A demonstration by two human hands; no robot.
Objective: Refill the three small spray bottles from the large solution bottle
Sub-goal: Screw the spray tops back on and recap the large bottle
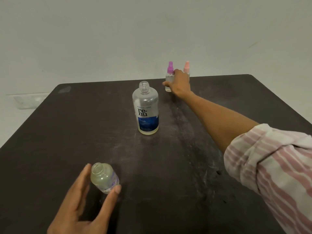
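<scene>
A dark, scuffed table (67,132) carries everything. The large solution bottle (146,108) stands uncapped near its middle, a little liquid at the bottom. Beyond it to the right, the right hand (179,83) curls its grip round the purple-capped spray bottle (169,76), with the pink-capped spray bottle (186,67) just behind. Nearer than the large bottle, to the left, the left hand (81,200), fingers straight and spread, touches the open small bottle (104,178).

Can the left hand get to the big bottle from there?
Probably yes. The left hand is open beside the uncapped small bottle, and only bare table lies between it and the big solution bottle.
</scene>
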